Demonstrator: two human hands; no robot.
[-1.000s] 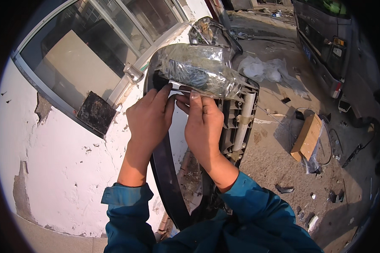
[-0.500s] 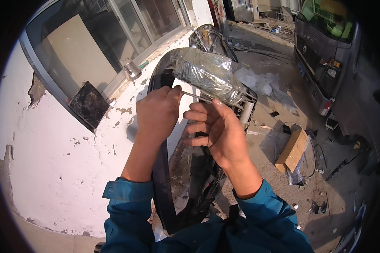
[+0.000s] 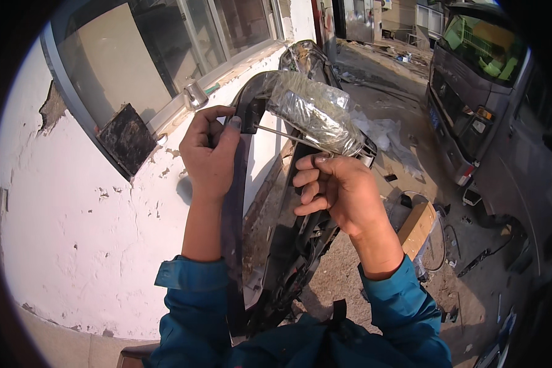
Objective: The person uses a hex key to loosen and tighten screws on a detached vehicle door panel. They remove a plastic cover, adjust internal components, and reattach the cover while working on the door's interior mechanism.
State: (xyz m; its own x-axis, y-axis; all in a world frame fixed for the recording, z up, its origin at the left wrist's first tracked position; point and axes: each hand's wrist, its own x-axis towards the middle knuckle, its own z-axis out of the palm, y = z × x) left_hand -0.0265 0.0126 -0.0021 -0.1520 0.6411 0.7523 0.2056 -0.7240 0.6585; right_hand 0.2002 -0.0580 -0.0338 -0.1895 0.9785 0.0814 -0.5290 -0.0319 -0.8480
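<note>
A long black car bumper (image 3: 238,184) stands on end before me, against the white wall. My left hand (image 3: 210,156) pinches its left edge near the top, thumb and forefinger closed there. Clear, shiny plastic film (image 3: 316,113) wraps a bulky section at the top. Below the film, a thin metal rod (image 3: 282,134) slants down to the right from the bumper's dark corner. My right hand (image 3: 346,190) is just under the rod's right end, thumb and forefinger pressed together, other fingers curled. Whether the rod or something small is between those fingertips cannot be made out.
A metal pot (image 3: 195,95) stands on the window sill, and a dark square board (image 3: 127,141) leans below the window. On the right, a cardboard box (image 3: 417,228) lies among cables on the ground. A grey van (image 3: 454,116) is parked beyond.
My left hand has opened from a fist near the rod's left end and moved left onto the bumper's edge. My right hand's fingers have curled inward, and it sits slightly lower and farther right.
</note>
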